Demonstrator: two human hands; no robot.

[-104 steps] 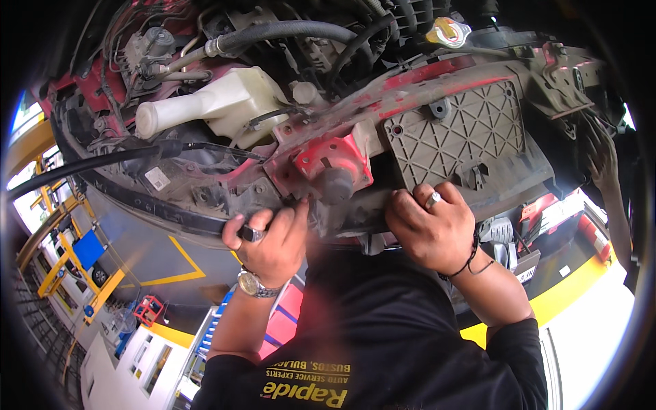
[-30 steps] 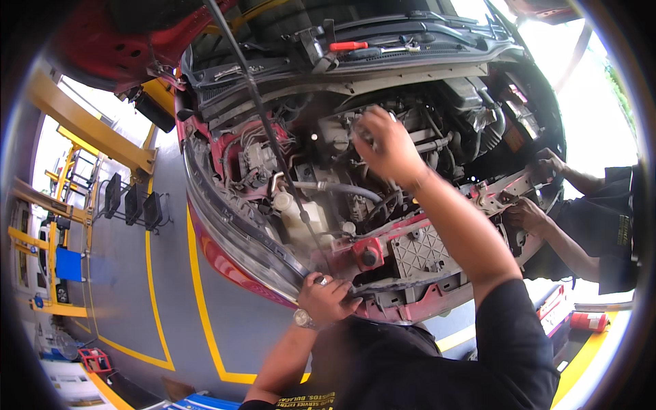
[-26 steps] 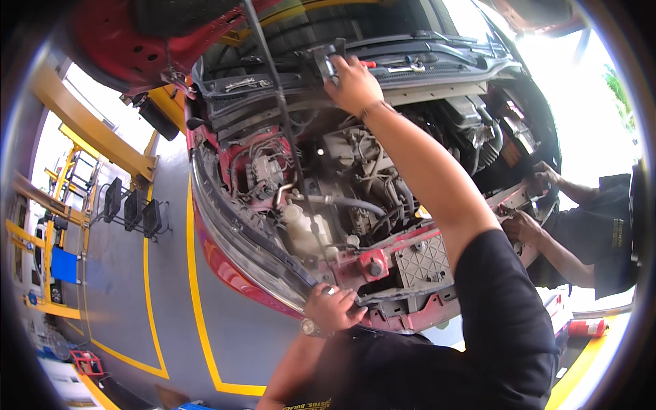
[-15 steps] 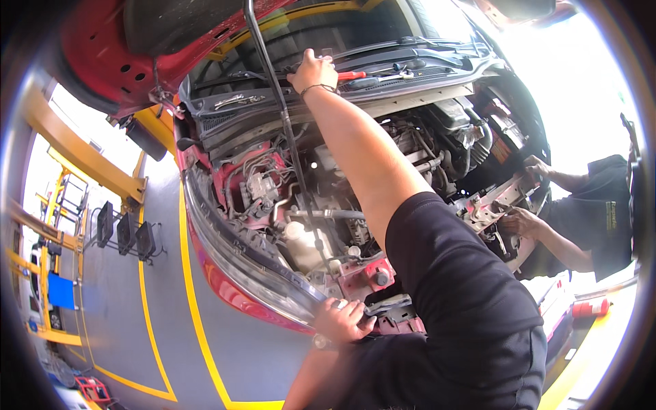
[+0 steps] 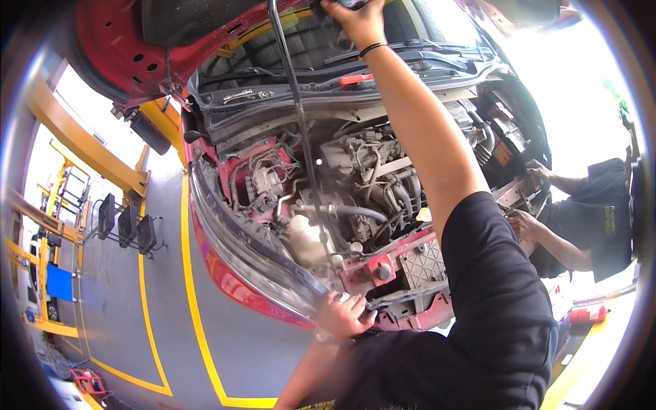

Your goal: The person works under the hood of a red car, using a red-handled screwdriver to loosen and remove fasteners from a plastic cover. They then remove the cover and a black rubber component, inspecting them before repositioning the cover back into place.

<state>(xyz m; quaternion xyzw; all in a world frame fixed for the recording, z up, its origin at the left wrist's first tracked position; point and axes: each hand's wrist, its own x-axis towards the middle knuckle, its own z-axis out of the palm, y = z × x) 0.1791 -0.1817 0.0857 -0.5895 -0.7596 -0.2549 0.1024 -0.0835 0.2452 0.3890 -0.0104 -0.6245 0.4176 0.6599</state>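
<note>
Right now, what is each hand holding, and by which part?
Right hand: a dark object, cut off by the frame; held part unclear. Left hand: at the headlight, hold unclear.

A: At left, note grey floor [image 5: 116, 301], marked with yellow lines [image 5: 190, 273].
B: And upon it?
A: See black trays [image 5: 126, 229] near a yellow beam [image 5: 89, 139]; farther left, a blue panel [image 5: 59, 282].
B: At right?
A: Note white glare [image 5: 567, 89] above red extinguisher [image 5: 588, 313].

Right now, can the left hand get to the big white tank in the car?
Probably yes. The left hand rests by the headlight, and the white tank sits a little further in, mostly uncovered. The dark prop rod crosses one side in this view, but looks easy to avoid.
</note>
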